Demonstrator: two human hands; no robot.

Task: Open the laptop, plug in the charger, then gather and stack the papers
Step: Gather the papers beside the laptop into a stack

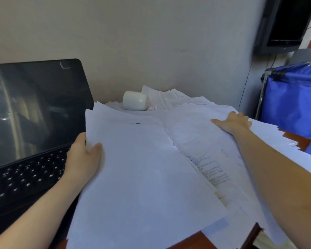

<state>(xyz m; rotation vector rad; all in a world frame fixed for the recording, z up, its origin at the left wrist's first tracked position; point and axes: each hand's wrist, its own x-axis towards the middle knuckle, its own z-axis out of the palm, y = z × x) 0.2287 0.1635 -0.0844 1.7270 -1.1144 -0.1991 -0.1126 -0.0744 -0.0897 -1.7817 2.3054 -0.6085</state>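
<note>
White papers [144,168] gripped by left hand [83,157], right hand [233,123] flat.

An open laptop [34,123] with a dark screen stands at the left of the bench [294,141]. Loose white papers [151,168] cover the rest of it. The left grip [84,155] pinches the top sheets' left edge, thumb on top. The right grip [233,123] lies flat on the far papers. A white cup [136,103] lies on its side near the wall, and a blue bag [294,108] stands to the right.
</note>
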